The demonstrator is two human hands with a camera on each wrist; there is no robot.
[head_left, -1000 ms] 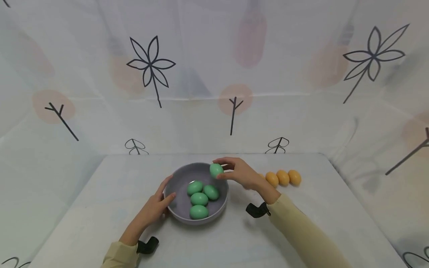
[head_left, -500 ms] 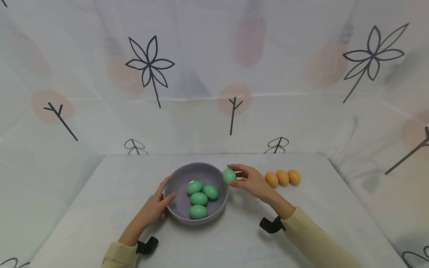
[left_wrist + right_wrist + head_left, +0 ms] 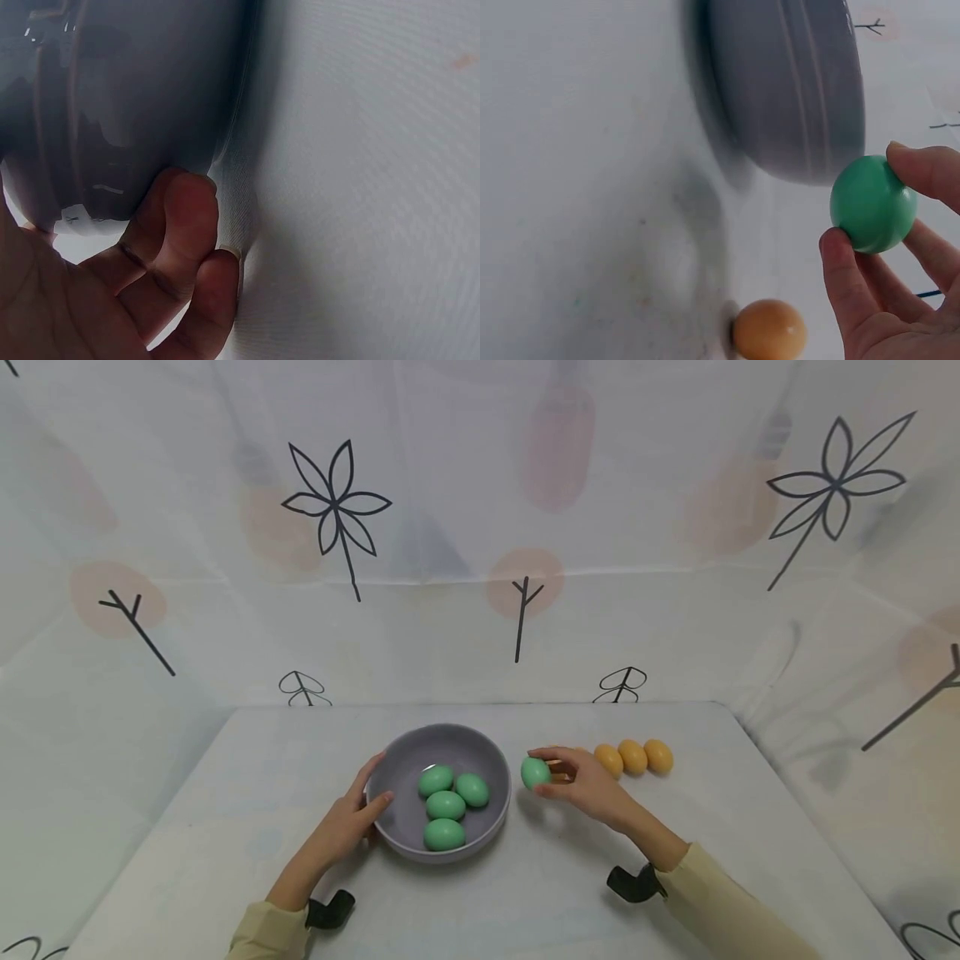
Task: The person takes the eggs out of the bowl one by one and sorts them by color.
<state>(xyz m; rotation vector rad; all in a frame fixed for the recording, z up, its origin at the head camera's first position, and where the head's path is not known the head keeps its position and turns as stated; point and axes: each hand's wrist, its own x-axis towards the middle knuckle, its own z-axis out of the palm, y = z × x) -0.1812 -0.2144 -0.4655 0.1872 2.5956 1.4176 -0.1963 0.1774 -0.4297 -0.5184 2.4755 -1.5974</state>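
Note:
A grey bowl (image 3: 405,831) stands on the white table with several green eggs (image 3: 446,806) inside. My left hand (image 3: 345,827) holds the bowl's left side, thumb over the rim and fingers against the outer wall. In the left wrist view, its curled fingertips (image 3: 191,210) touch the bowl low down, near the tabletop. To the right of the bowl, my right hand (image 3: 592,789) pinches another green egg (image 3: 535,773) between thumb and fingers. The right wrist view shows this green egg (image 3: 874,204) above the table, beside the bowl's outer wall (image 3: 780,90).
A row of yellow-orange eggs (image 3: 633,758) lies behind and right of my right hand, which partly hides it. One orange egg (image 3: 769,331) shows below the hand in the right wrist view. A patterned white cloth (image 3: 442,635) hangs behind the table (image 3: 300,735).
My right hand has carried the green egg from over the bowl's right rim out to the right, down and nearer to me. The left hand and the bowl stay in place.

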